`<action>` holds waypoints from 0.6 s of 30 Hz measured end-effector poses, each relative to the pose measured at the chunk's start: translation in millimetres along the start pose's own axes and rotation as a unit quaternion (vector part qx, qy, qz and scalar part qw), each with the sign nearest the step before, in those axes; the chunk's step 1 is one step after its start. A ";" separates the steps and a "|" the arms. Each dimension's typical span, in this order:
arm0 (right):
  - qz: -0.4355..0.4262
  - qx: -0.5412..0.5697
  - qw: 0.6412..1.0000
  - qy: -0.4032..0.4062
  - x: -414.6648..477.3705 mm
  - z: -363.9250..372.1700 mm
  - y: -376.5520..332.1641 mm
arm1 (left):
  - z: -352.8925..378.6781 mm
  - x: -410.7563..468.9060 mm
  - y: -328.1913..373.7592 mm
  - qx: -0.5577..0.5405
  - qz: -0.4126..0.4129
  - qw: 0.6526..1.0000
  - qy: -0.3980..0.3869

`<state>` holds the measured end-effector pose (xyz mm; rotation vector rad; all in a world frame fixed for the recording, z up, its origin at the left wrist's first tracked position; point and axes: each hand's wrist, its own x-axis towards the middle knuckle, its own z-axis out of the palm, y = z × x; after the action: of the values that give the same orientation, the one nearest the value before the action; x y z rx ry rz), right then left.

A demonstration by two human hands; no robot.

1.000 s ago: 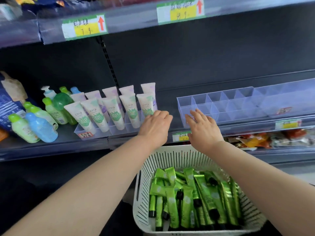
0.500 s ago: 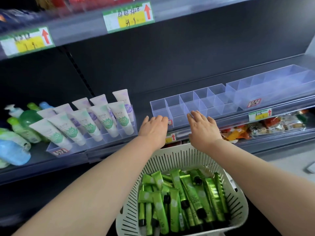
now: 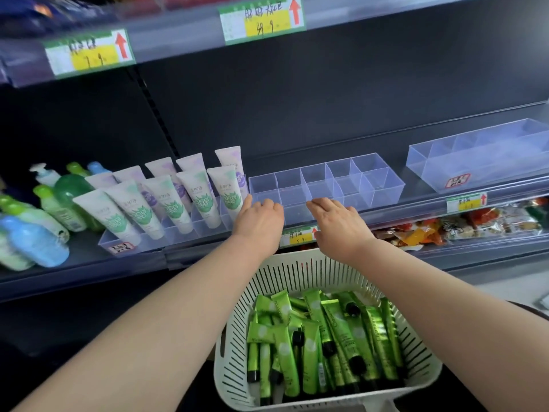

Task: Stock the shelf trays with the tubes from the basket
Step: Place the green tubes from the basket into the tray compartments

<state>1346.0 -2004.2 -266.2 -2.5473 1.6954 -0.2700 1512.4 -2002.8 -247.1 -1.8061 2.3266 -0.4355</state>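
The green tubes (image 3: 315,340) lie piled in the white slotted basket (image 3: 300,272), near you and below the shelf edge, most with their black caps pointing toward you. Just beyond the basket, the clear divided tray (image 3: 371,185) sits on the shelf with all its compartments bare. Your left hand (image 3: 259,219) rests palm down at the tray's near left corner, fingers curled over the front wall; your right hand (image 3: 337,220) rests palm down on the near wall further right, fingers spread. Neither grip holds a tube, and both are loose, carrying nothing.

To the left of the tray, touching or just beside it, white tubes with green and purple labels (image 3: 202,188) stand tilted back in another clear tray (image 3: 118,242). Further left are green and blue bottles (image 3: 38,233). Right of the divided tray, well apart, a second clear tray (image 3: 487,157) holds nothing. Price tags (image 3: 263,20) hang on the shelf above, and packaged snacks (image 3: 454,226) fill the shelf below on the right.
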 end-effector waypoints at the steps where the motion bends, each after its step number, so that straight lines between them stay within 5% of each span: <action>1: -0.005 0.000 1.000 0.012 -2.2 1.3 0.0 | 2.6 -2.9 0.4 -0.015 0.016 0.999 0.024; 6: -0.031 0.004 0.999 0.011 -27.0 23.7 5.3 | 24.6 -26.6 9.4 -0.108 0.080 0.990 0.041; 12: -0.045 0.033 0.991 -0.124 -32.2 64.1 33.5 | 89.8 -60.7 32.3 -0.171 0.021 0.980 -0.100; 18: -0.077 0.029 0.974 -0.211 -14.8 86.2 43.9 | 112.4 -57.8 46.6 -0.231 -0.041 0.963 -0.129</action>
<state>1316.4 -2011.0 -359.3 -2.4664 1.3188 0.2014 1518.6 -1950.8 -371.2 -2.0064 2.3031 0.3519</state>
